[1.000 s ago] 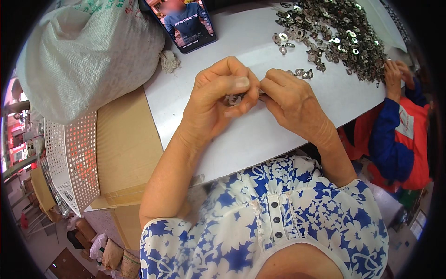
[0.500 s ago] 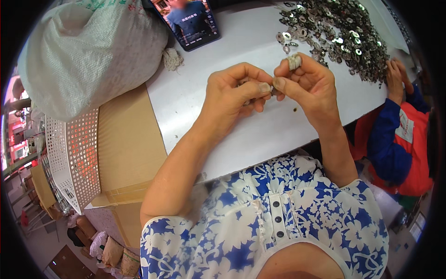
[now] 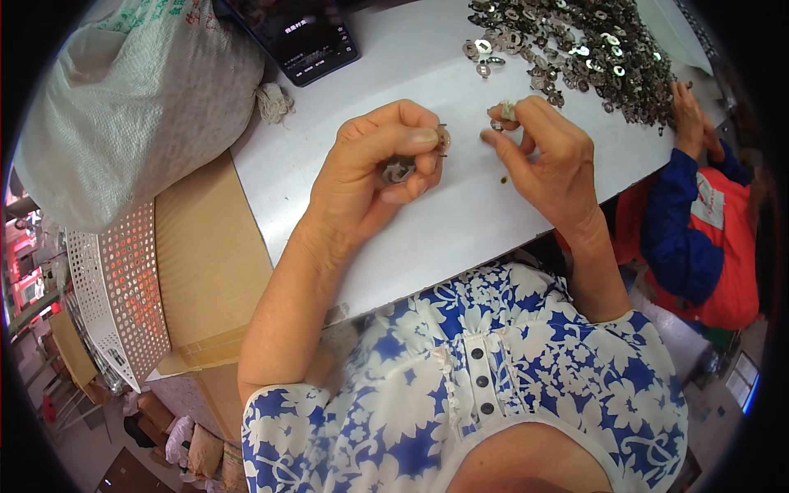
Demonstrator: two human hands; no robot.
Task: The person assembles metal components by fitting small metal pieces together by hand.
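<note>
A small metal disc stands nearly edge-on at the tips of the left hand, pinched between thumb and first finger. More metal pieces lie just behind that pinch, cupped by the curled lower fingers; their number cannot be told. To the right of this grip, with a gap between, the right hand holds a small shiny piece in a narrow pinch of thumb and first finger; its shape is too small to make out. A pale wrap goes round a finger just above it.

The step in hand looks like working small parts one at a time, disc and piece held apart. Joining them, if that is meant, would call for a steady left pinch, the disc turned to face the right fingers, and no slackening over the cupped spares.

Below both hands is the white bench. Beyond the right fingers lies a pile of metal parts, with a co-worker's hands at its near edge. Ahead of the left fingers and to their left are a phone and a white sack.
</note>
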